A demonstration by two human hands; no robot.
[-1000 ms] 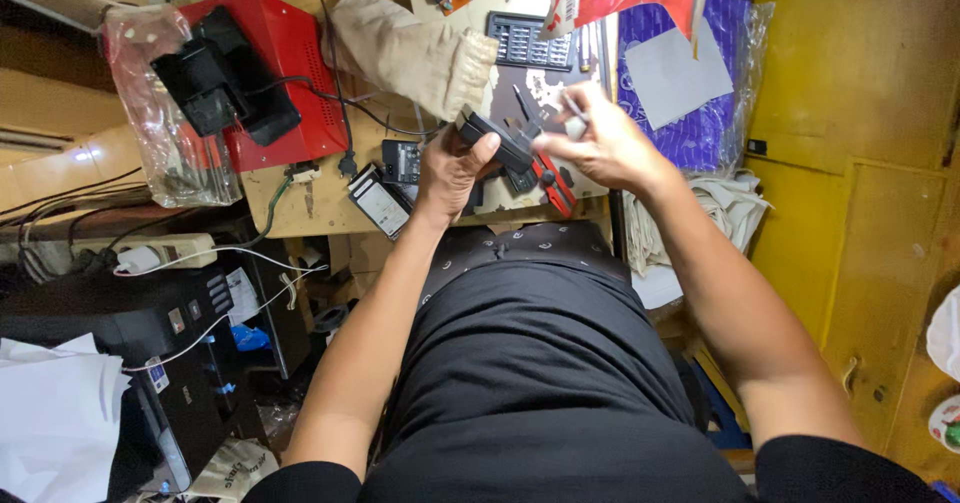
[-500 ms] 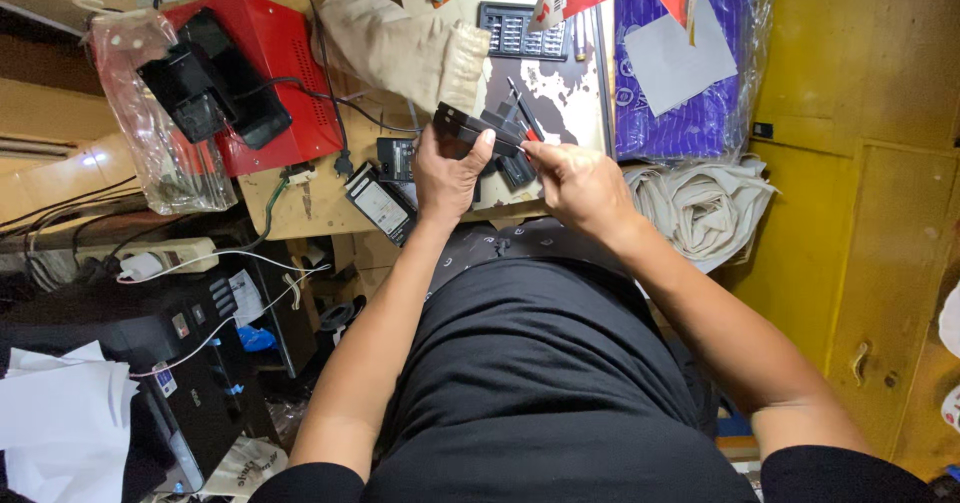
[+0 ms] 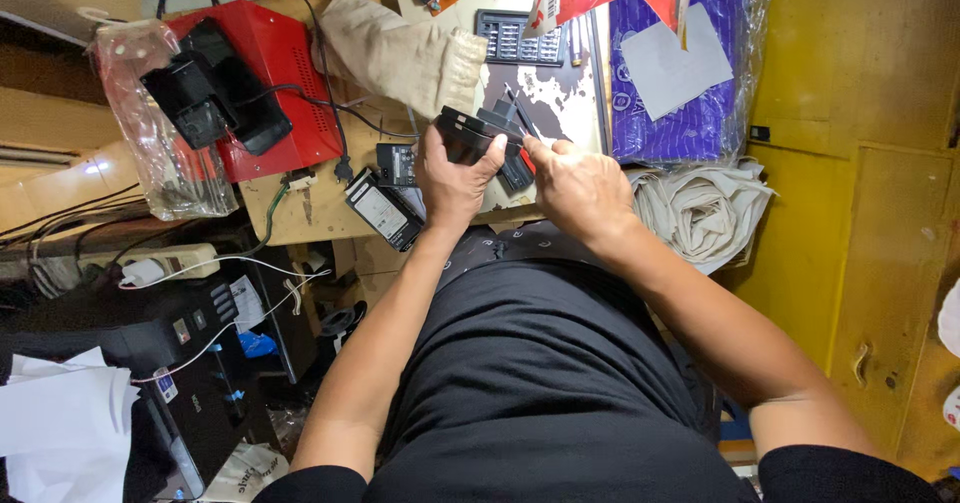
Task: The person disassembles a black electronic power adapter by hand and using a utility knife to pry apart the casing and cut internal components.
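My left hand (image 3: 452, 181) is closed around a black power adapter block (image 3: 468, 133), held just above the wooden bench edge. Touching it from the right, my right hand (image 3: 578, 188) grips a red-handled tool (image 3: 521, 168) whose thin dark tip (image 3: 520, 115) lies against the adapter's right end. The two hands meet over a stained white board (image 3: 560, 88). My fingers hide how the tip meets the adapter.
Two more black adapters (image 3: 384, 208) lie on the bench (image 3: 300, 213) left of my hands. Behind are a red metal box (image 3: 270, 83), a beige cloth (image 3: 400, 53), a calculator (image 3: 520, 38) and a purple bag (image 3: 680, 113). Yellow cabinets (image 3: 860, 183) stand right; a printer (image 3: 190, 363) sits lower left.
My right hand has moved left and closed in on the adapter with the red-handled tool. The left hand keeps its hold and has turned the adapter slightly.
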